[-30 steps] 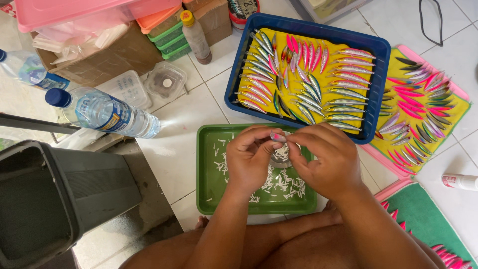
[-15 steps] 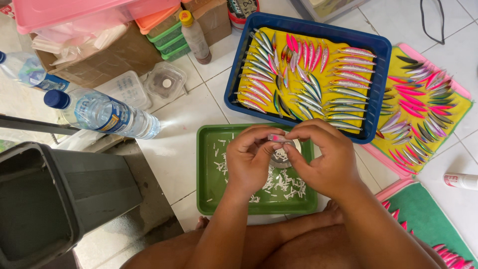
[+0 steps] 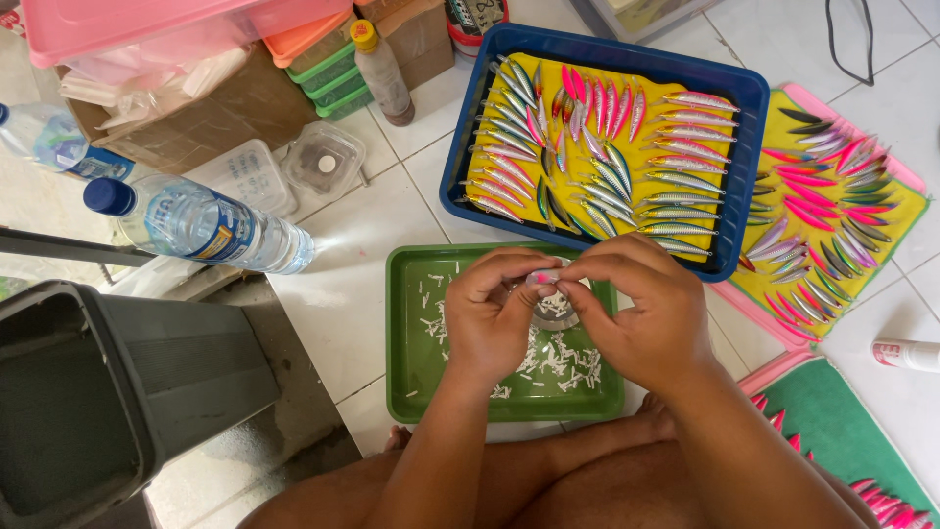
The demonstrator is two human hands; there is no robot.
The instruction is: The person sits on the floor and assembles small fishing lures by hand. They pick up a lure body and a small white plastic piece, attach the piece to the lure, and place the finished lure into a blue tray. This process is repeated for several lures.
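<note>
My left hand [image 3: 492, 315] and my right hand [image 3: 641, 310] meet over a green tray [image 3: 409, 323] on the tiled floor. Between the fingertips of both hands is a small pink fishing lure [image 3: 541, 278]. Under the hands lies a roll of clear tape [image 3: 555, 312], partly hidden. Small white scraps [image 3: 558, 358] are scattered in the tray. Just beyond the hands stands a blue tray [image 3: 744, 147] with a yellow liner, filled with several rows of painted lures.
A pink tray [image 3: 906, 171] of more lures lies at the right, another with a green liner [image 3: 832, 421] at the bottom right. Two water bottles [image 3: 201, 223] lie at the left, beside a dark bin [image 3: 88, 392]. Boxes and small containers [image 3: 323, 162] stand behind.
Both hands have stayed over the green tray. The fingers have shifted slightly around the pink lure, drawing closer together.
</note>
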